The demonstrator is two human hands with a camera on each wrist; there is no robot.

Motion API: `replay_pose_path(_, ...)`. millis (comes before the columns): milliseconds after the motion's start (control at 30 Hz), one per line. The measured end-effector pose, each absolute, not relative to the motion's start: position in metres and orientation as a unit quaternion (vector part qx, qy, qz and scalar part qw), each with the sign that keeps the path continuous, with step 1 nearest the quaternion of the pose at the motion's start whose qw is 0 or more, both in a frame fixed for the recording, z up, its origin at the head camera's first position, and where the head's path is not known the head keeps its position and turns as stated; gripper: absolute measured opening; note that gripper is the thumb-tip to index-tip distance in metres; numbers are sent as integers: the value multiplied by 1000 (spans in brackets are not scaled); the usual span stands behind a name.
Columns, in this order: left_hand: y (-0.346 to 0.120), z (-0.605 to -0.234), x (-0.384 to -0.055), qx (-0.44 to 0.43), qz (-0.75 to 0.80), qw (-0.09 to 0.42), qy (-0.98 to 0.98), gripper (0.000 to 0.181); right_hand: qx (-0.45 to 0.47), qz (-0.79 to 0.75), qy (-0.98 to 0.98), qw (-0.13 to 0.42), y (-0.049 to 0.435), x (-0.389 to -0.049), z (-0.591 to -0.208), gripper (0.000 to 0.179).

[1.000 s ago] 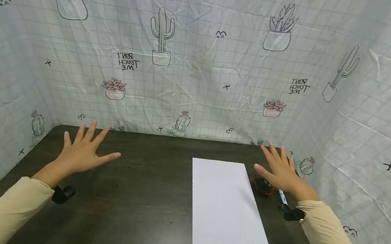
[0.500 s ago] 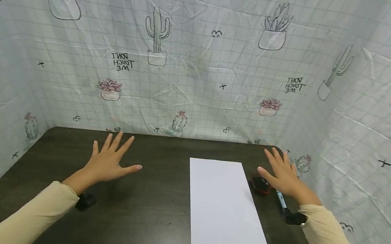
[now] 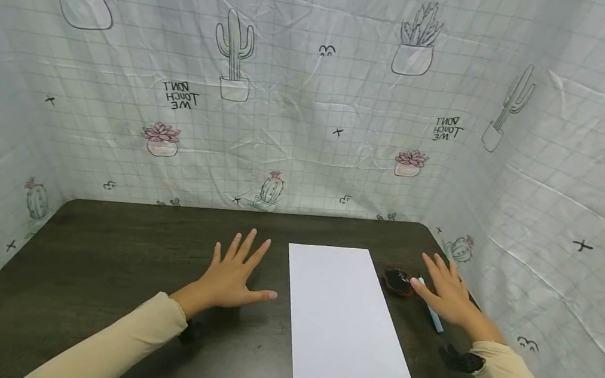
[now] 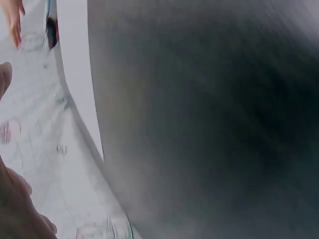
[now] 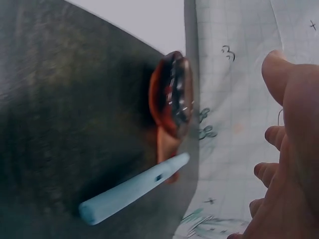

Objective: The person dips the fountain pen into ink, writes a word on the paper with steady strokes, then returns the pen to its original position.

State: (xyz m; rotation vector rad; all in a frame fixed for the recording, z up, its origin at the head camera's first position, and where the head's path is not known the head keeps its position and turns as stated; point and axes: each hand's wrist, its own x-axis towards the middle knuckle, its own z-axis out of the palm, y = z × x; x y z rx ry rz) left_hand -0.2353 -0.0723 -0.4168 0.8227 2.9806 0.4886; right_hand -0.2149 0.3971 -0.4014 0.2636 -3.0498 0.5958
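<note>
- Paper (image 3: 350, 319): a plain white sheet, flat on the table (image 3: 111, 280), long sides running away from the person; it lies between the two hands, nearer the left one.
- Round piece (image 3: 397, 281): dark, glossy, edged in orange-red, just right of the paper's far half; the right wrist view shows a narrow handle-like end on it.
- Pen (image 3: 434, 317): light blue, slanting on the table right of the round piece. In the right wrist view one end overlaps that handle-like end (whether they touch, I cannot tell).
- Left hand (image 3: 227, 279): fingers straight and fanned wide, thumb stretched toward the paper's left edge but short of it — nothing in its grasp.
- Right hand (image 3: 447, 296): fingers extended, a little closer together, thumb out; its grasp holds nothing either. The right wrist view shows it apart from the pen and the round piece.
- In the way: seen from the head, the right thumb crosses the pen, and its tip overlaps the round piece's edge — the hand is above them.
- Sleeves (image 3: 111, 340): pale yellow, on both forearms, with black gear (image 3: 460, 360) at the wrists.
- Cloth (image 3: 289, 92): white, gridded and creased, behind the table and at both sides, printed with cacti, potted plants and mirrored lettering.
</note>
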Motion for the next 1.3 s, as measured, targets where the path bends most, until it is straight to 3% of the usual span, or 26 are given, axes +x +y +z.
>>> replay_pose_path(533, -15, -447, -231, 333, 129, 79, 931, 100, 59, 236, -970, 15, 411, -199, -434, 76)
replay_pose_path(1100, -3, -448, -228, 333, 109, 160, 923, 100, 10, 309, -950, 33, 423, -202, -443, 67)
replay_pose_path(1300, -2, -449, -229, 325, 97, 178, 924, 101, -28, 371, -928, 3, 427, -203, -441, 70)
